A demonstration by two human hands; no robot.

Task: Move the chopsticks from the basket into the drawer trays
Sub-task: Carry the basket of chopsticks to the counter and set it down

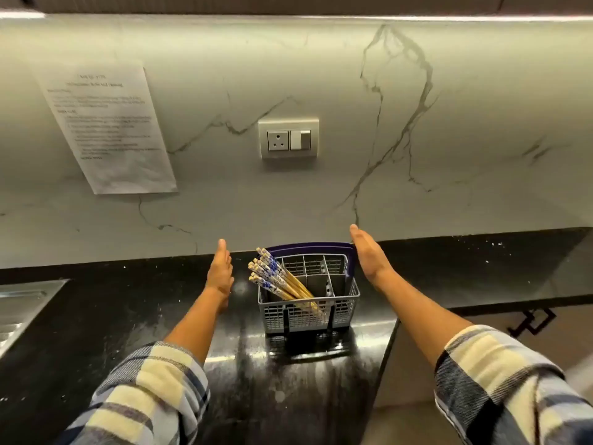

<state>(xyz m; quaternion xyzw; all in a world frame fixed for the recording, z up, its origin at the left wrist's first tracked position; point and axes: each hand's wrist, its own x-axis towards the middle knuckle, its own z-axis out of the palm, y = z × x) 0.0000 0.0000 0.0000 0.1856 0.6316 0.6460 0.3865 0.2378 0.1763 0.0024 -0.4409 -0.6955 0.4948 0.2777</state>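
Covering the upper half of the view, a pale marble wall (449,107) carries a printed paper sheet (106,126) on the left and a socket plate with a switch (288,137) near the middle. Below it lies the black glossy tabletop (128,316), and a metal sink drainer (22,306) shows at its left edge. Two forearms in rolled checked sleeves (154,390) reach forward over the tabletop. A grey plastic basket (308,313) with several compartments stands on the tabletop close to the wall, and a purple handle (314,245) rises behind it. The left hand (220,273) is flat and spread open, just beside the basket on its left, holding nothing. The right hand (369,255) is also flat and open, near the right rear corner of the basket; whether it touches the handle I cannot tell. The chopsticks (276,277), wooden with blue and white tops, stand tilted to the left in the front left compartment.
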